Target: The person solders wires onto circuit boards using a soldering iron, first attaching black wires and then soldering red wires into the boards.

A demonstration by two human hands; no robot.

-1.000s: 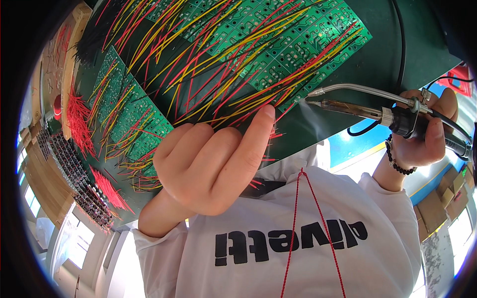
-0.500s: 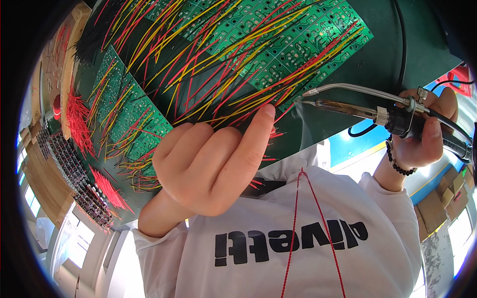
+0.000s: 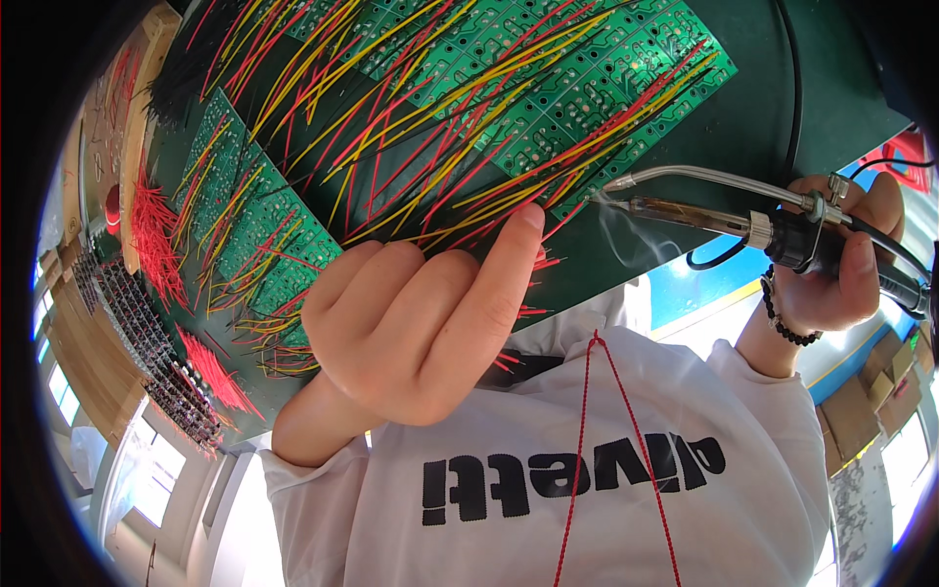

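Closest of all is the white shirt [image 3: 587,489] with dark lettering across the chest and a thin red cord [image 3: 584,430] hanging down over it. Both forearms rise out of its short sleeves toward the large green circuit board [image 3: 548,88], the landmark for everything else here.

The left hand [image 3: 421,323] sits just below the board's lower edge. Its fingers are curled loosely into the palm, grasping nothing that I can see, while the thumb [image 3: 509,254] sticks out straight and presses its tip against the red and yellow wires [image 3: 430,157] where they fan off the board. That looks like a way of pinning a lead in place so it will not shift under the heat.

The right hand [image 3: 841,259], with a dark bead bracelet [image 3: 782,313] at the wrist, is off the board's lower right corner, clenched around the black handle of a soldering iron [image 3: 704,210]. It is held like a pen, nearly level, with a thin metal feed tube running along above the heater. The tip meets the board's lower right edge just beside the thumb, and a thread of smoke [image 3: 626,235] curls below it, so the joint seems to be hot right now. A black cable trails back from the handle.

Beyond the board's left side lies a second green board [image 3: 254,225], also bristling with wires, on the dark green table [image 3: 831,78]. Farther left still are loose heaps of red wire [image 3: 156,235] and a pale wooden strip [image 3: 142,127].
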